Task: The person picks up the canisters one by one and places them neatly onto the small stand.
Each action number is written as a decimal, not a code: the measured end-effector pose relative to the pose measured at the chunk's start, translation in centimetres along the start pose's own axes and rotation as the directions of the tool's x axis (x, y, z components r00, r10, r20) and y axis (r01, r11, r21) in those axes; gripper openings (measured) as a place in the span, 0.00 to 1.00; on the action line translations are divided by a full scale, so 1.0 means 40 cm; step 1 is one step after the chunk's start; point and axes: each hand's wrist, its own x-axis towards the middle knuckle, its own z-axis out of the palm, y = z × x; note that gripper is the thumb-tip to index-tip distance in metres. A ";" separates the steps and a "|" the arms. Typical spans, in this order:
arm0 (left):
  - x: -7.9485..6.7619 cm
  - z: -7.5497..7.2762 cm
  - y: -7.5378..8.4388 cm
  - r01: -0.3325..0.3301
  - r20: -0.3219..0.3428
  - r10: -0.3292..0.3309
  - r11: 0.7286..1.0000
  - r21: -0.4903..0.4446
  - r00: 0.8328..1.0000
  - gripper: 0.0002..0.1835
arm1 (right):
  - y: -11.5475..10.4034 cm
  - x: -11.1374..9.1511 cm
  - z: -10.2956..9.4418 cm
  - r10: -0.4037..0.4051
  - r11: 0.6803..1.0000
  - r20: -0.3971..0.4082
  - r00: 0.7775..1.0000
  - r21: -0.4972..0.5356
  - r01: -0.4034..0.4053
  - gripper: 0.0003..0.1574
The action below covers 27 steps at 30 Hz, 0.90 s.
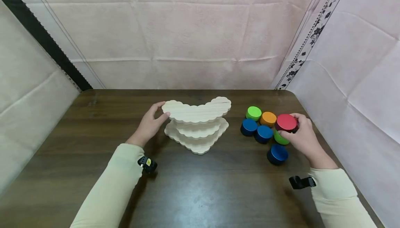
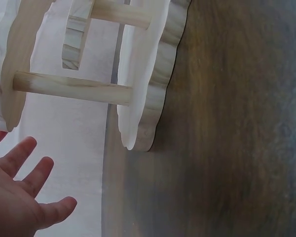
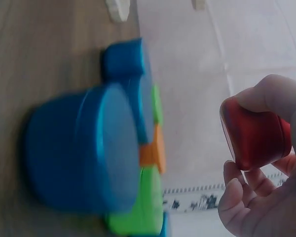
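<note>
A pale wooden tiered stand (image 1: 200, 144) with scalloped edges stands mid-table. Its top shelf (image 1: 197, 111) is pinched at the left end by my left hand (image 1: 149, 125). In the left wrist view that hand's other fingers (image 2: 37, 175) are spread beside the shelf, and round wooden posts (image 2: 71, 89) link the tiers. Off to the right, my right hand (image 1: 301, 136) grips a round red tin (image 1: 285, 122) between thumb and fingers. The red tin is raised above a green tin (image 1: 281, 138), partly covering it in the head view.
Around the right hand stand more round tins: a front blue tin (image 1: 277, 154), other blue tins (image 1: 264, 134), an orange tin (image 1: 268, 119) and a far green tin (image 1: 253, 113). White cloth (image 1: 193, 33) hangs behind the brown table (image 1: 200, 193) and along its sides.
</note>
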 end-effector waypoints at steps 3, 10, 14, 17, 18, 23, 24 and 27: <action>-0.001 0.002 -0.001 0.004 -0.002 -0.004 1.000 -0.014 1.000 0.34 | -0.036 0.010 0.011 -0.011 1.000 0.026 1.000 0.021 0.011 0.45; 0.001 0.009 -0.002 -0.001 -0.021 0.000 0.999 -0.034 1.000 0.33 | -0.112 0.033 0.045 -0.046 0.997 0.074 0.996 0.060 0.042 0.45; 0.001 0.012 -0.001 -0.002 -0.028 0.001 0.999 -0.047 1.000 0.33 | -0.152 0.043 0.075 -0.037 0.994 0.124 0.992 0.110 0.023 0.46; 0.002 0.014 0.000 0.005 -0.025 -0.006 0.998 -0.056 1.000 0.33 | -0.183 0.053 0.094 -0.062 0.990 0.132 0.989 0.135 0.044 0.46; 0.002 0.014 0.000 0.008 -0.025 -0.010 0.998 -0.058 1.000 0.33 | -0.192 0.057 0.101 -0.076 0.988 0.130 0.989 0.140 0.058 0.45; -0.001 0.014 -0.001 0.018 -0.023 -0.020 0.998 -0.062 1.000 0.34 | -0.253 0.071 0.124 -0.126 0.978 0.138 0.982 0.183 0.100 0.44; -0.002 0.014 0.000 0.018 -0.025 -0.020 0.998 -0.061 0.999 0.34 | -0.264 0.073 0.129 -0.136 0.976 0.141 0.981 0.191 0.108 0.44; -0.003 0.015 -0.001 0.019 -0.023 -0.020 0.998 -0.064 1.000 0.33 | -0.298 0.082 0.145 -0.167 0.968 0.152 0.974 0.213 0.133 0.44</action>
